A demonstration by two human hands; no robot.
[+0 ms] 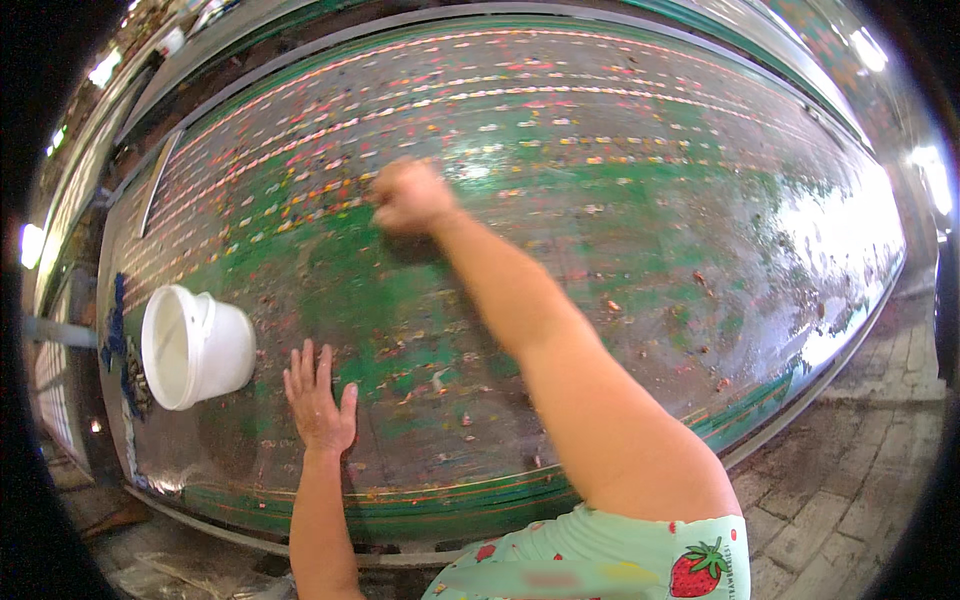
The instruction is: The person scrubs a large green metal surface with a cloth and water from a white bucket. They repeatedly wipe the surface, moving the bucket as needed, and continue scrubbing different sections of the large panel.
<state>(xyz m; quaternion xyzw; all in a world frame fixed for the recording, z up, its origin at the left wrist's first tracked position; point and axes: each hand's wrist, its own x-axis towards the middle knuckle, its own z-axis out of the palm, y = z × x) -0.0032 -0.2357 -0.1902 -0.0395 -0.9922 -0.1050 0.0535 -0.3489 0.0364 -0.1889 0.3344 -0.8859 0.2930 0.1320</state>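
Note:
My right hand is closed, reached out over a long table surface streaked green and grey-brown and flecked with rows of coloured paint marks and bits; whatever it grips, if anything, is hidden. Lower down, my left hand lies palm down with fingers spread on the same surface, holding nothing. A white plastic bucket rests on its side or tilted to the left of that hand, its handle showing.
A thin metal strip lies at the upper left. Dark blue material sits behind the bucket near the left end. A metal rail and beam run beyond it. Paved floor shows past the table's right edge.

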